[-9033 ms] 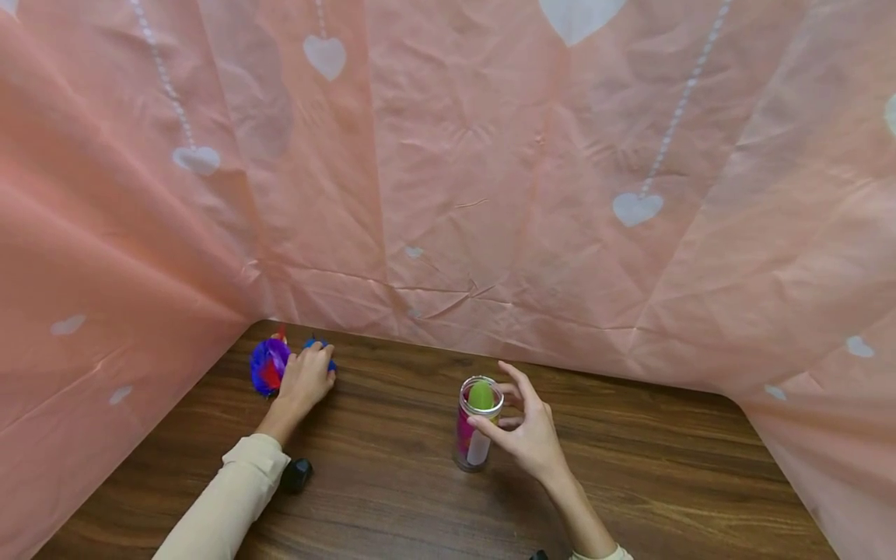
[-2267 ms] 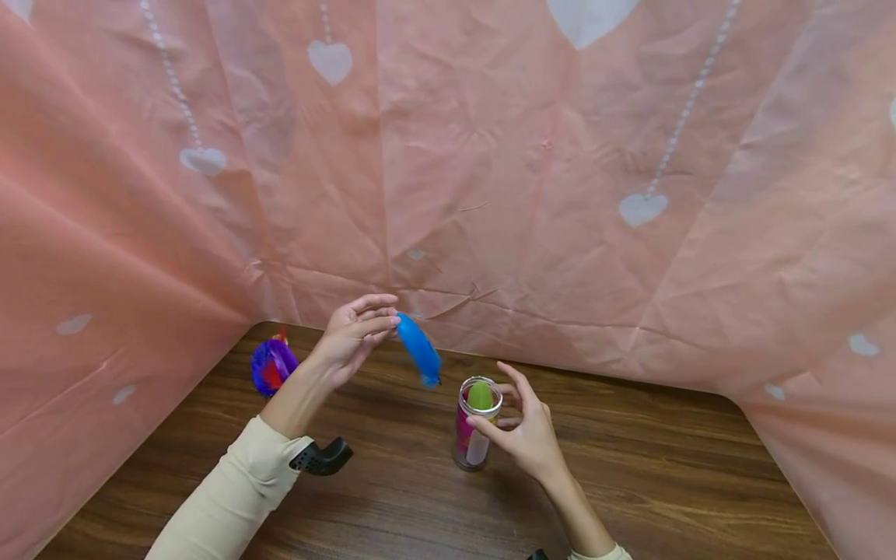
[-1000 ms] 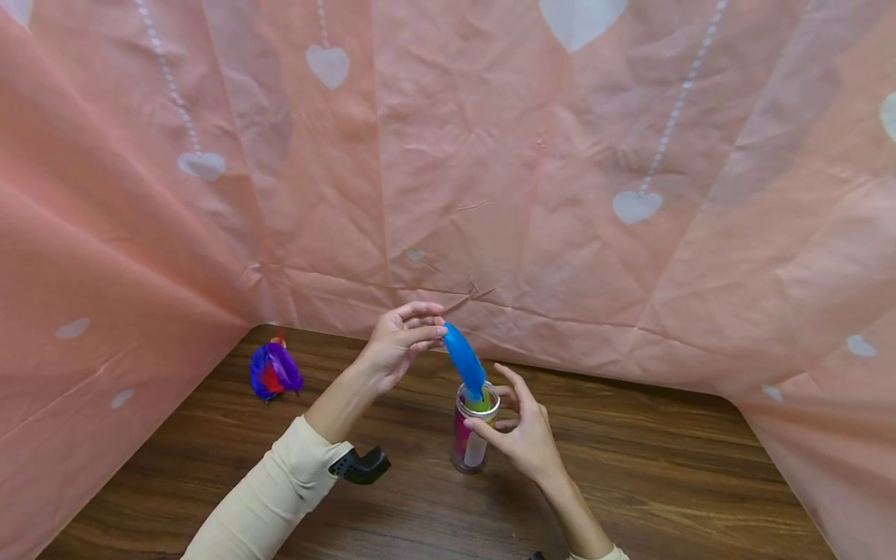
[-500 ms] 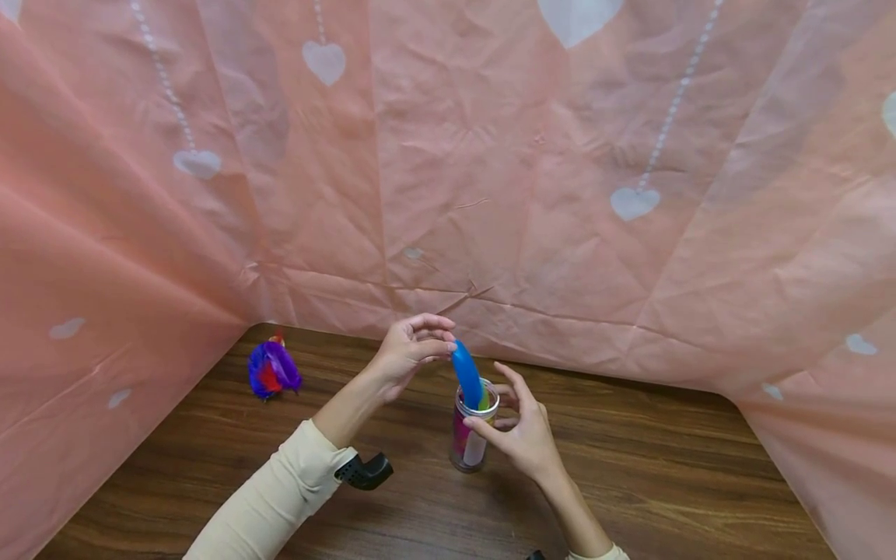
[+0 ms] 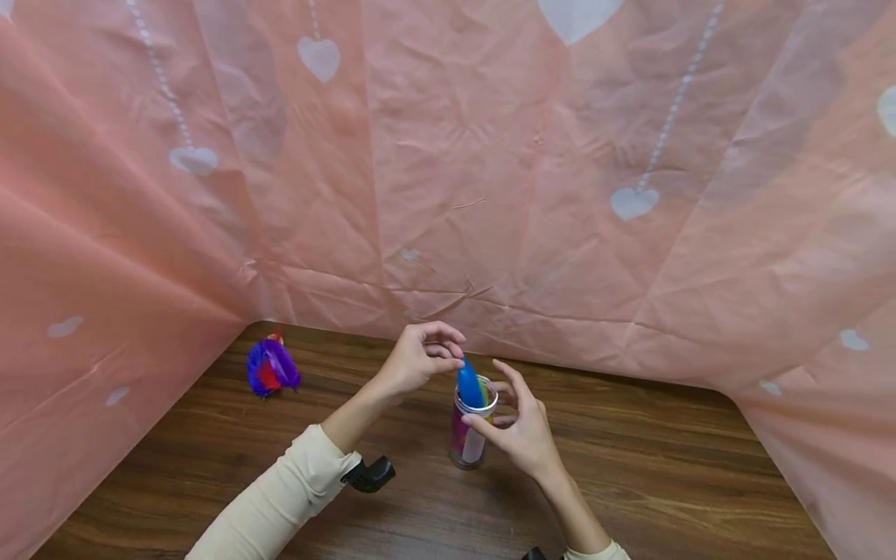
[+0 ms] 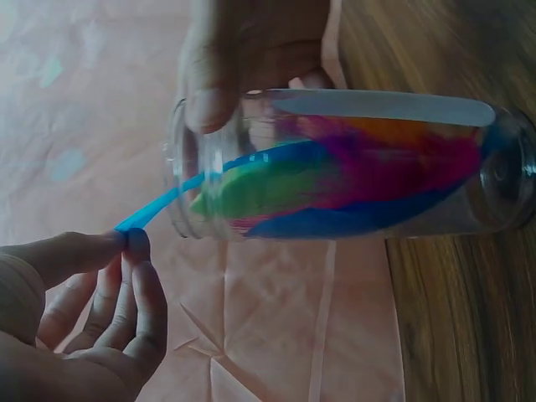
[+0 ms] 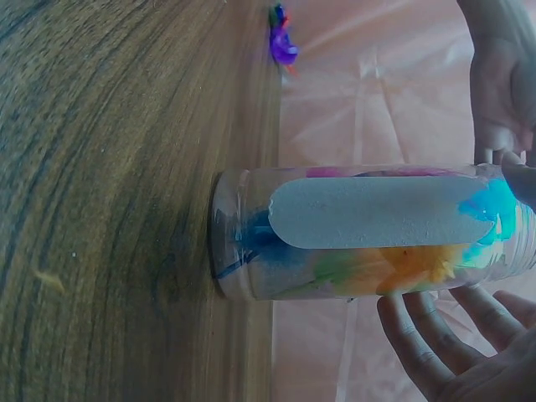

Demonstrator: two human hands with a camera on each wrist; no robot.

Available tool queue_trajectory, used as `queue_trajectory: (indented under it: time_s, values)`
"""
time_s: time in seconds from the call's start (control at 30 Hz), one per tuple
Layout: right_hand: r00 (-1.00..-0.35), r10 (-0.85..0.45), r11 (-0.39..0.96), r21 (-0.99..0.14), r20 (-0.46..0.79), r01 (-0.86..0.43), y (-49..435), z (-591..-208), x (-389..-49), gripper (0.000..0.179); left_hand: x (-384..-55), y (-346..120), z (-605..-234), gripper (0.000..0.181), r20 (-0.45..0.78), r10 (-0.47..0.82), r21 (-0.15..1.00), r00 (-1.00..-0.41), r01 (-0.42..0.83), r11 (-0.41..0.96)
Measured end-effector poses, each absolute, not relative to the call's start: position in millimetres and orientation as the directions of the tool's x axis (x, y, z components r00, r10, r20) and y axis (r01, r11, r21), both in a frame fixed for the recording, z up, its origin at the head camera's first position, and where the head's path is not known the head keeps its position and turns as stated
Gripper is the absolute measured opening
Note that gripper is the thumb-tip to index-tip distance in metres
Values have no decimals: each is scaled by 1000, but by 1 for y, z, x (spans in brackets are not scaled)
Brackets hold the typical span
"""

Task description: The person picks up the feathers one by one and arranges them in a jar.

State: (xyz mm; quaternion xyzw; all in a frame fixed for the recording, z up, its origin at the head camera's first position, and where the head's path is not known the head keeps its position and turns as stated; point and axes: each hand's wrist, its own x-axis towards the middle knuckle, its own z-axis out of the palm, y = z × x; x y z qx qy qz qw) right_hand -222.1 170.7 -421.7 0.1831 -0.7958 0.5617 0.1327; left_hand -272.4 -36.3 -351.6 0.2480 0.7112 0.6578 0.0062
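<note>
A clear plastic jar [image 5: 463,451] with a pale label stands upright on the table, its mouth uncovered. Pink, orange, green and blue feathers show through its wall in the left wrist view. My left hand [image 5: 411,364] pinches the tip of a blue feather [image 5: 469,384] between thumb and fingers. Most of that feather is down inside the mouth, next to a green feather [image 6: 268,188]. My right hand [image 5: 526,435] curves round the upper part of the jar, thumb on the near side and fingers on the far side.
A small heap of purple, blue and red feathers [image 5: 280,364] lies at the table's back left corner. Brown wood-grain table [image 5: 651,467] extends on both sides of the jar. A pink heart-printed cloth [image 5: 448,194] hangs behind and at the sides.
Earlier my left hand was at the feather heap; it brought the blue feather rightward to the jar. Over the last second it lowered the feather deeper in. My right hand stayed at the jar.
</note>
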Motion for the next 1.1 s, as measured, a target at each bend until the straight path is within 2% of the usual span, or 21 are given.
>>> queue_trajectory:
  time_s: [0.2,0.4,0.73,1.1]
  values:
    - [-894,-148,309,-839,422,-447,172,-421,-223,83,-268,-30,-356,23,450,413,797,-791,565,214]
    - [-890,-155,303,-837,428,-455,173,-422,-223,84,-262,-21,-359,23,499,480,682,-722,668,298]
    - [-888,-166,298,-836,429,-460,174,-421,-223,84,-261,-13,-356,26,455,538,629,-710,683,371]
    - [-887,-171,291,-838,430,-462,175,-421,-223,84,-261,-12,-356,26,416,587,623,-694,688,372]
